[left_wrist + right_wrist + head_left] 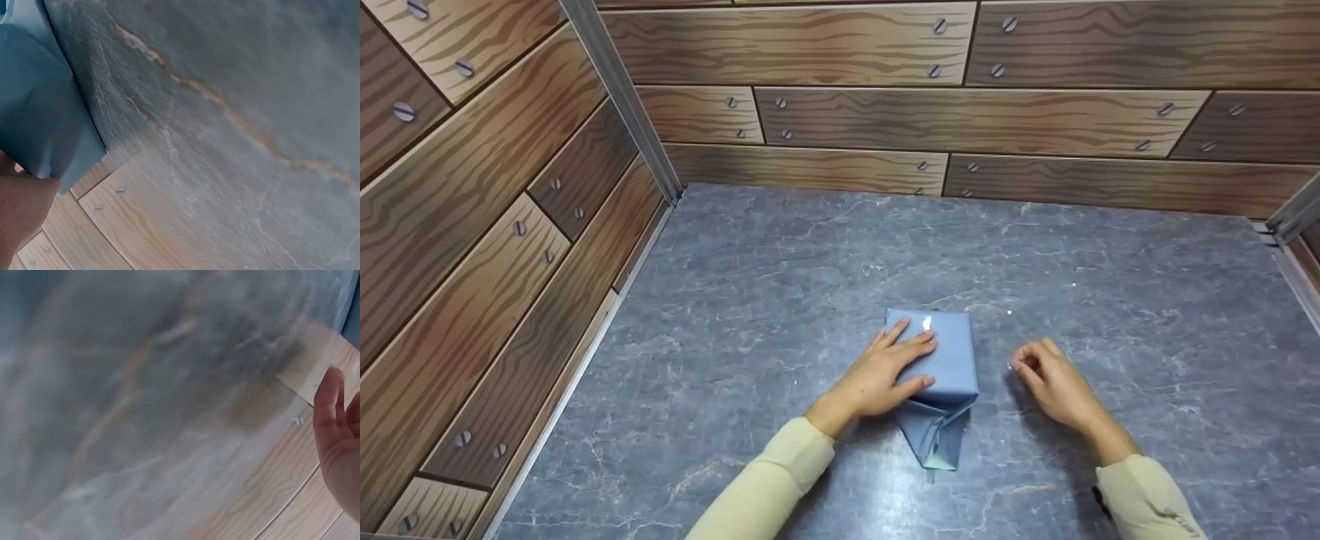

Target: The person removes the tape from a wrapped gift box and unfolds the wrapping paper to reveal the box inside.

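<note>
A box wrapped in blue paper (952,352) lies on the table, with a small bright white patch on its top. At its near end the paper is folded into a tapering flap (949,446), its pale inner side partly showing. My left hand (877,375) rests across the box's top from the left, fingers spread. In the left wrist view the thumb (34,197) lies against the blue paper. To the right of the box, apart from it, my right hand (1057,382) brings thumb and forefinger together at a tiny white scrap (1010,365).
Other tiny white specks lie on the grey marble-patterned table (780,300), one beyond the right hand (1009,312). Wood-plank-patterned panels stand along the back (840,120) and left side (532,262), joined by a metal post (622,90).
</note>
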